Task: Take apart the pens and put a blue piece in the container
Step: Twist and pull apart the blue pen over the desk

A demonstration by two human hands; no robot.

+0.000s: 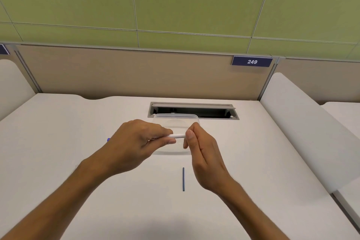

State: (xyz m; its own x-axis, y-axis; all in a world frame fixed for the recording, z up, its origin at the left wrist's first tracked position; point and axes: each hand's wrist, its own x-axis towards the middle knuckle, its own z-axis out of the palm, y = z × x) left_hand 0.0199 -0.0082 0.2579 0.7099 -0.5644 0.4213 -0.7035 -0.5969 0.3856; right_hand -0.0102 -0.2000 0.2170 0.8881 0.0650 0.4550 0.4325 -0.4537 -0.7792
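Head view: left hand [136, 138] curls around the white pen barrel [178, 136]; right hand [196, 142] pinches its far end between thumb and fingertips. Both grips tight, held just above the clear container [175, 118].

Risk: a sharp pull frees the end piece, which jumps from the pinch and lands outside the container.

Barrel is white and slim, a blue tip [108, 139] peeking out behind the left hand. Thin blue refill [183, 179] lies on the desk [58, 132], below the grip, near the right wrist.
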